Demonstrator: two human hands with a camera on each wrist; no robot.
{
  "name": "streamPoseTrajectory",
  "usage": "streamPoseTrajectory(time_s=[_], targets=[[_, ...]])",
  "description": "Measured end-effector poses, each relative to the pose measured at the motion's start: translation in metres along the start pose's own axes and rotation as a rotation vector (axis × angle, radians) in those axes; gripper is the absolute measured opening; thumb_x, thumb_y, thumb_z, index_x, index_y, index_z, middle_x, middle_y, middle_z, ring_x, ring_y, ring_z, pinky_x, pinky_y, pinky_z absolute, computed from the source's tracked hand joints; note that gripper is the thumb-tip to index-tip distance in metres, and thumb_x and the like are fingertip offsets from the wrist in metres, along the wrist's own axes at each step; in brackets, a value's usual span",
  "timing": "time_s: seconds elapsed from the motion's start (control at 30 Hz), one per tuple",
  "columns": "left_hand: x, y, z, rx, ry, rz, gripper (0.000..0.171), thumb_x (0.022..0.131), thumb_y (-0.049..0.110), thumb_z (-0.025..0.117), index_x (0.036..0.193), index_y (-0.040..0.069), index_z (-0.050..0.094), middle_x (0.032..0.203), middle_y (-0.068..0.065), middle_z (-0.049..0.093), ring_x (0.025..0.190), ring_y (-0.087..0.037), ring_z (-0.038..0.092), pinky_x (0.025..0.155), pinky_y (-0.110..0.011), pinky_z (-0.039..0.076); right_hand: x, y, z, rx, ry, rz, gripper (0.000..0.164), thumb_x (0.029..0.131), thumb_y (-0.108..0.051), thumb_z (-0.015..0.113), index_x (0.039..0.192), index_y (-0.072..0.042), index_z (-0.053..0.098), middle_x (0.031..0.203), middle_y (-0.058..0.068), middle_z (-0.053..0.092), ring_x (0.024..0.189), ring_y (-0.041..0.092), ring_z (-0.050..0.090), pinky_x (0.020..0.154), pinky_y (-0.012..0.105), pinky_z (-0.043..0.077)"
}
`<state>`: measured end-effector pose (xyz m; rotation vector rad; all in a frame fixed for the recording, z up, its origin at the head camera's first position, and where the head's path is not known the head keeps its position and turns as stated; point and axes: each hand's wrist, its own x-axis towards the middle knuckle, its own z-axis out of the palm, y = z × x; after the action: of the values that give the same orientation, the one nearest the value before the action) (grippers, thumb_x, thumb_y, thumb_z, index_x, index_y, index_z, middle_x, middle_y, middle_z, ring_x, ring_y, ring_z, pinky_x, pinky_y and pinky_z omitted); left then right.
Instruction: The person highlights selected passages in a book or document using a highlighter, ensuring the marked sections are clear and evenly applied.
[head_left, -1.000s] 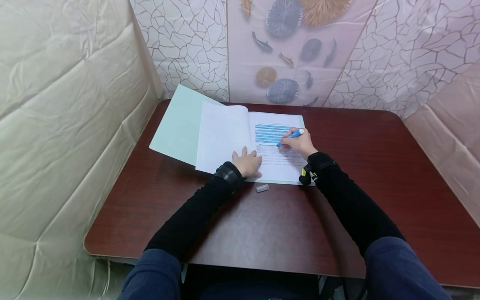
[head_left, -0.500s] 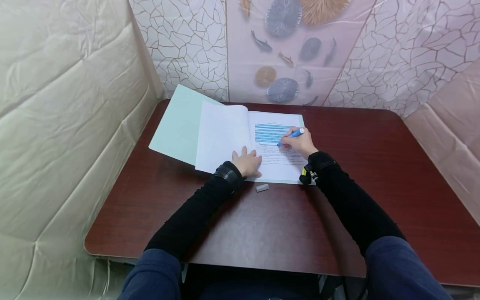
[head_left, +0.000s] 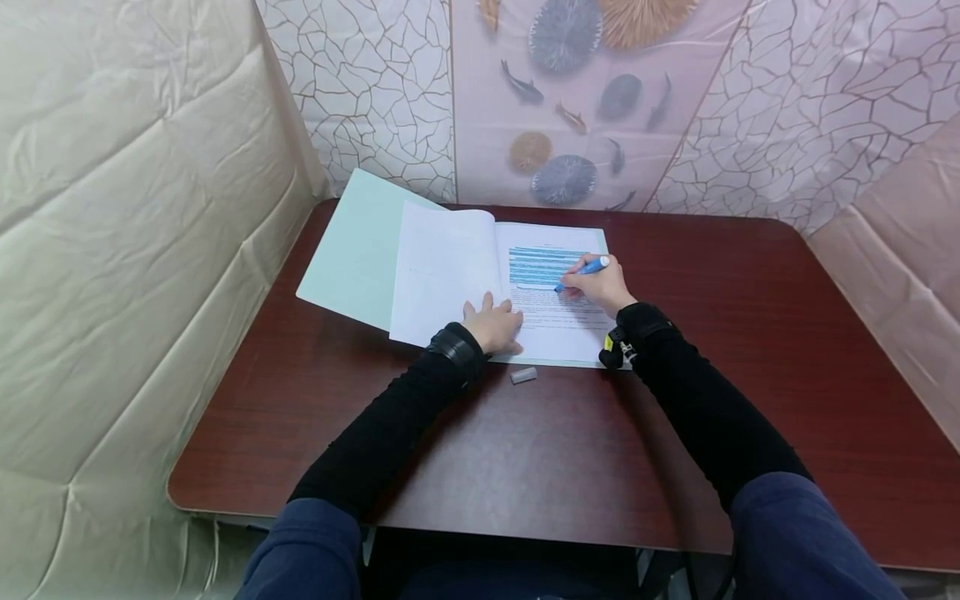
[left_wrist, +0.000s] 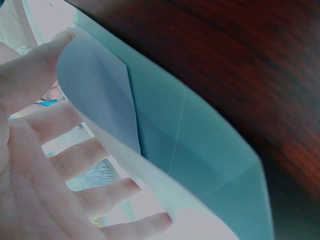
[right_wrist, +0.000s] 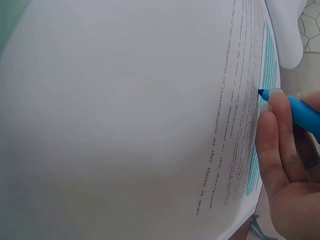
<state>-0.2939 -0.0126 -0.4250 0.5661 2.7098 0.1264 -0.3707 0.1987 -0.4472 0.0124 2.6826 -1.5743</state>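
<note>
My right hand (head_left: 597, 283) pinches a blue highlighter (head_left: 592, 266), its tip on a line of print just under a block of blue highlighted lines (head_left: 542, 264). In the right wrist view the highlighter's tip (right_wrist: 262, 93) meets the printed page (right_wrist: 150, 100). With fingers spread, my left hand (head_left: 492, 325) rests flat near the bottom of the open document (head_left: 447, 258), across the fold between the pages. The left wrist view has its fingers against the curled white sheet (left_wrist: 100, 85) above the pale green cover (left_wrist: 195, 145).
A small grey pen cap (head_left: 523, 376) lies on the dark red-brown table (head_left: 480, 450), just below the document's lower edge. The pale green folder cover (head_left: 360, 250) spreads out to the left. A patterned wall covering (head_left: 390, 83) stands behind the table, with cream cloth (head_left: 135, 250) at left.
The highlighter's tip has crept slightly to the right along the line of print. My left hand has stayed in place on the pages.
</note>
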Motion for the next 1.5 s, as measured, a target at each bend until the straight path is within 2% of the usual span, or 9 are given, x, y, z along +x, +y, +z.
streamPoseTrajectory(time_s=[0.13,0.83,1.03,1.5], targets=[[0.0001,-0.0002,0.0001,0.001,-0.002,0.000,0.063,0.093,0.038,0.061,0.148,0.017,0.039,0.160,-0.009,0.025,0.149,-0.041,0.010,0.116,-0.065,0.013,0.0006,0.0012,-0.0011,0.000,-0.004,-0.001,0.015,0.086,-0.013,0.071,0.090,0.001,0.066,0.086,0.010,0.074,0.073,0.019,0.074,0.073,0.035,0.060],[-0.0014,0.0001,-0.0007,0.003,-0.004,0.005,0.065,0.093,0.039,0.061,0.149,0.016,0.038,0.160,-0.010,0.025,0.149,-0.042,0.010,0.116,-0.065,0.013,0.0004,0.0029,-0.0024,-0.041,0.003,-0.009,0.015,0.086,-0.014,0.071,0.089,-0.001,0.065,0.083,0.006,0.074,0.072,0.018,0.074,0.075,0.033,0.060],[-0.0012,0.0002,-0.0010,0.007,-0.003,0.005,0.064,0.093,0.038,0.061,0.149,0.017,0.038,0.160,-0.010,0.024,0.149,-0.041,0.010,0.116,-0.065,0.014,0.0005,0.0020,-0.0018,-0.021,0.002,-0.008,0.015,0.086,-0.013,0.071,0.091,0.000,0.066,0.085,0.011,0.075,0.073,0.019,0.074,0.076,0.035,0.060],[-0.0011,-0.0006,-0.0013,0.010,-0.002,0.008,0.064,0.093,0.039,0.060,0.149,0.017,0.039,0.160,-0.010,0.026,0.149,-0.041,0.011,0.116,-0.065,0.015,-0.0005,0.0027,-0.0032,0.018,0.001,-0.020,0.013,0.085,-0.010,0.071,0.088,0.001,0.065,0.081,0.005,0.073,0.069,0.017,0.074,0.071,0.034,0.060]])
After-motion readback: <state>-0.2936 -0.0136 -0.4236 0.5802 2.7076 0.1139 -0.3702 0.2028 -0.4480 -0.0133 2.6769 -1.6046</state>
